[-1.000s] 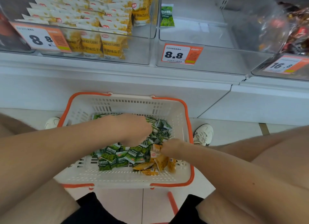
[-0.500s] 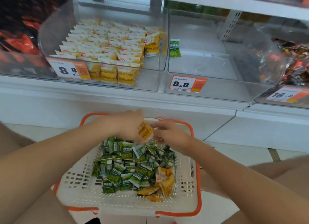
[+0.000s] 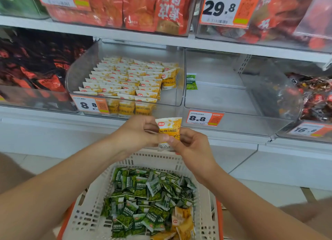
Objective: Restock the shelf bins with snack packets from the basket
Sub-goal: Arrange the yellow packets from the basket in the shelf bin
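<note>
Above the far rim of the basket [image 3: 154, 159], holding one yellow packet [image 3: 169, 126] upright, pinched between left hand [image 3: 137, 133] and right hand [image 3: 191, 146]. Best to carry it up and beyond the basket into the yellow-packet bin [image 3: 84, 73] (label forward, like its neighbours), without toppling the standing rows [image 3: 125, 82].

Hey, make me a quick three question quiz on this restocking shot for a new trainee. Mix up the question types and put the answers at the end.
1. True or false: the left hand and the right hand both hold the yellow crab roe packet.
2. Which bin matches that packet? A. the clear bin of yellow packets; B. a bin of red bags; C. a bin of dark bags.
3. Fill in: the lone packet in the neighbouring clear bin is coloured ___.
Key: 1 true; 2 A; 3 green.
</note>
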Tool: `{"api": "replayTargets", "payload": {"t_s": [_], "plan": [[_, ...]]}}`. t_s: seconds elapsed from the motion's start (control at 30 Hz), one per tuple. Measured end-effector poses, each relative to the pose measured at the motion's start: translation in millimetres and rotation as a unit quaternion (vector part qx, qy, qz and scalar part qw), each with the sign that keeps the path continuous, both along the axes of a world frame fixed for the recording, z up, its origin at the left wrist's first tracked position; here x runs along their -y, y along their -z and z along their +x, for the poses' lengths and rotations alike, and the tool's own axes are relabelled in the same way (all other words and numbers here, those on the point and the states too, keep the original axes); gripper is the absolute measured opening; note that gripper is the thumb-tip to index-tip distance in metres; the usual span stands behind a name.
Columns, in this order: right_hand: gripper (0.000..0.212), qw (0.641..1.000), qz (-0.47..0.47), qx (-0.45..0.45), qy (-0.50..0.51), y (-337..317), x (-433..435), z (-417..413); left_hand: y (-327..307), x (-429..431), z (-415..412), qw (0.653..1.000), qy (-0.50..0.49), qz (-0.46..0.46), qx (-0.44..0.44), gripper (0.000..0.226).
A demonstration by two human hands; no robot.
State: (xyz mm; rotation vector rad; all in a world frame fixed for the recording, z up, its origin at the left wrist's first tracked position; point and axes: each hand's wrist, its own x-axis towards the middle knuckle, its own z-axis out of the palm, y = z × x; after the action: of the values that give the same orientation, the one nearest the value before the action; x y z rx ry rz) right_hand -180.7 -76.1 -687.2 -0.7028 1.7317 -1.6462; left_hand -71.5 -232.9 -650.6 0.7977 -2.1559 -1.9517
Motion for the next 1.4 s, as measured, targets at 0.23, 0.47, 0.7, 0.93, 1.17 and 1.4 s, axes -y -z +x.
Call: {"api": "replayTargets", "payload": {"t_s": [0.23,0.47,0.7,0.93,1.17,1.4], "plan": [[0.023,0.999,0.014,-0.042,0.011,-14,8,-1,-8,11,-7,0.996,0.008,-0.088,-0.008,0.037],[0.034,0.972,0.020,-0.233,-0.006,-51,17,-17,-38,27,-12,0.950,0.052,-0.298,-0.080,0.041],[0.025,0.850,0.027,-0.518,0.094,-94,62,-40,-44,77,-18,0.799,0.003,-0.601,0.030,0.036],[0.039,0.613,0.367,-0.699,-0.027,-115,153,-73,-33,91,-24,0.786,0.098,-0.554,0.257,0.062],[0.044,0.562,0.474,-0.674,-0.072,-100,213,-109,-31,96,-28,0.782,0.128,-0.543,0.278,0.063],[0.048,0.559,0.494,-0.664,-0.045,-86,236,-127,-29,97,-30,0.789,0.133,-0.529,0.283,0.064]]}}
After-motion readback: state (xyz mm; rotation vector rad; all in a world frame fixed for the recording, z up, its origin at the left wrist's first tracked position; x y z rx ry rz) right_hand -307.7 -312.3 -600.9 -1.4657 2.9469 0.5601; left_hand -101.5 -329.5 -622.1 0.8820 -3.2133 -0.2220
